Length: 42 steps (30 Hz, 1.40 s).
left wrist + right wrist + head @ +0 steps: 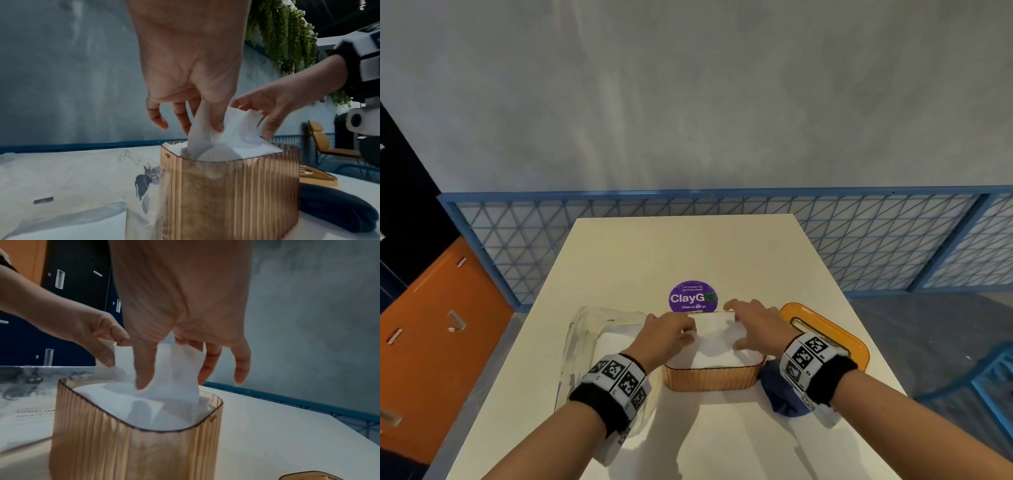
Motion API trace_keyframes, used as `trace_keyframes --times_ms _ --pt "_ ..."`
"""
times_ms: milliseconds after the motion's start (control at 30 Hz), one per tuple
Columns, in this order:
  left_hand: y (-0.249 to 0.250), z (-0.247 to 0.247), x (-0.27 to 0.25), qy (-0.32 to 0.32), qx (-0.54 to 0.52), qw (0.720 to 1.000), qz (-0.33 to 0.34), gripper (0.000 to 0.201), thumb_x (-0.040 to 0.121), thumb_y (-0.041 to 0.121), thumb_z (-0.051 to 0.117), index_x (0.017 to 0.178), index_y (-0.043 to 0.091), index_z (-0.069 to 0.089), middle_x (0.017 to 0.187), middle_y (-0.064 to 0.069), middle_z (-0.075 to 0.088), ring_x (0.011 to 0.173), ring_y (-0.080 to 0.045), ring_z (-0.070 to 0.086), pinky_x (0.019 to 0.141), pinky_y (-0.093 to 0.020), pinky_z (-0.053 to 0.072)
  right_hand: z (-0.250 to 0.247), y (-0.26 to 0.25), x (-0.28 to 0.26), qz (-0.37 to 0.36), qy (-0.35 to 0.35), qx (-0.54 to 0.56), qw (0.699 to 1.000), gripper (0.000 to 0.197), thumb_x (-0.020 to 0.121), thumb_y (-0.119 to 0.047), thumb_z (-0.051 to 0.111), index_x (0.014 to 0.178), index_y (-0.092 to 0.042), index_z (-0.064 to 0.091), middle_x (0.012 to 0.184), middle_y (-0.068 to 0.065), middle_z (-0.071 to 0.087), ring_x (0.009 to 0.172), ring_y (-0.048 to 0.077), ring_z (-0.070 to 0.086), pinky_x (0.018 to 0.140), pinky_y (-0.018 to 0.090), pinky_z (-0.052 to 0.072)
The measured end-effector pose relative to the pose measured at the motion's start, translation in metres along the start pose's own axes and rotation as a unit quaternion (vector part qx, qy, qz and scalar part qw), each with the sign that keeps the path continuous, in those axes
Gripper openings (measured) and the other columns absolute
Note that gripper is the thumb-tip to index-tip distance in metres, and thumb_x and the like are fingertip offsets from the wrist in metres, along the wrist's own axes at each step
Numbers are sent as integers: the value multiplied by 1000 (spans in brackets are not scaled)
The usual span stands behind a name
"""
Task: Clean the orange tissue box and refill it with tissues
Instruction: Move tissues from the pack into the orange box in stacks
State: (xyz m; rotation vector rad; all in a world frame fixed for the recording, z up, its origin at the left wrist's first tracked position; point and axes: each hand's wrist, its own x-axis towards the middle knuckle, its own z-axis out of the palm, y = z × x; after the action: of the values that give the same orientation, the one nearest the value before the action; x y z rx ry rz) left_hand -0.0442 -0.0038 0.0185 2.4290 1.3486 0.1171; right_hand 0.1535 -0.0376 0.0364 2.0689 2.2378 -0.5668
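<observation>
The ribbed orange tissue box [710,378] [236,194] [133,451] stands open-topped near the table's front, filled with white tissues. Its top tissue [717,337] [236,129] [180,363] is lifted up above the rim. My left hand [688,330] [202,128] pinches the tissue's left part between thumb and fingers. My right hand [736,325] [174,381] pinches its right part. The orange lid [835,337] [314,176] lies flat on the table just right of the box.
A crumpled clear plastic tissue wrapper [592,335] [82,170] lies left of the box. A dark blue cloth [780,394] [339,211] sits at the box's right, under my right wrist. A purple sticker [692,297] marks the white table [688,246]. Blue mesh fencing [876,240] runs behind.
</observation>
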Motion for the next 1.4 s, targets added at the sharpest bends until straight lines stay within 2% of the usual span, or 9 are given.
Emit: trace_keyframes --times_ms 133,333,467,567,933,1067,1133,1267,1400 --pt "-1 1 -10 1 -6 1000 19 17 96 22 47 102 17 61 110 4 63 102 -17 55 94 -34 31 -1 1 -8 -38 30 -32 998 18 93 -26 54 109 -19 58 115 -1 57 113 20 46 93 37 35" --pt "-5 6 -16 -18 -34 999 6 18 97 21 45 97 12 61 92 2 57 95 -21 54 85 -35 34 2 5 -17 -26 -33 -3 999 29 94 -26 51 119 -13 57 119 5 56 113 22 45 94 39 37" --pt "-8 13 -13 -32 -64 997 -19 22 97 23 44 76 20 50 80 4 52 88 -24 53 79 -34 35 10 12 -13 -5 -42 63 997 26 91 -24 55 104 -3 63 93 12 59 85 18 46 67 30 34" --pt "-11 16 -10 -26 -118 991 -54 37 98 25 42 61 27 42 66 8 48 77 -19 47 72 -31 33 13 17 -10 12 -36 114 993 24 90 -19 54 102 -2 65 102 13 65 83 16 48 67 27 35" --pt "6 26 -3 44 -22 996 -80 7 95 22 44 91 19 49 95 3 55 98 -22 54 81 -35 31 23 20 3 78 35 132 988 19 88 -25 56 100 -12 63 106 8 66 93 23 58 75 33 44" --pt "17 31 -10 89 135 984 -78 43 56 21 85 94 20 62 99 -1 64 91 -24 62 76 -44 48 26 18 6 87 53 125 987 18 87 -27 54 98 -14 62 104 8 67 97 25 60 74 33 44" --pt "23 41 -12 106 149 982 -37 50 47 12 86 91 18 63 102 -5 67 93 -25 65 80 -45 52 26 17 7 86 56 118 988 19 87 -28 55 99 -14 62 105 8 67 99 25 60 78 34 45" --pt "41 57 -25 76 141 986 52 19 83 24 55 94 17 69 99 -2 71 92 -21 68 83 -36 56 27 16 8 85 58 114 988 19 88 -29 57 100 -16 61 107 6 67 103 24 59 85 36 44" --pt "46 71 -29 19 98 995 -9 78 98 39 -6 118 16 65 124 -8 65 114 -26 62 89 -42 53 30 16 8 84 69 101 989 20 88 -30 56 101 -15 60 108 7 67 104 25 59 88 38 44"
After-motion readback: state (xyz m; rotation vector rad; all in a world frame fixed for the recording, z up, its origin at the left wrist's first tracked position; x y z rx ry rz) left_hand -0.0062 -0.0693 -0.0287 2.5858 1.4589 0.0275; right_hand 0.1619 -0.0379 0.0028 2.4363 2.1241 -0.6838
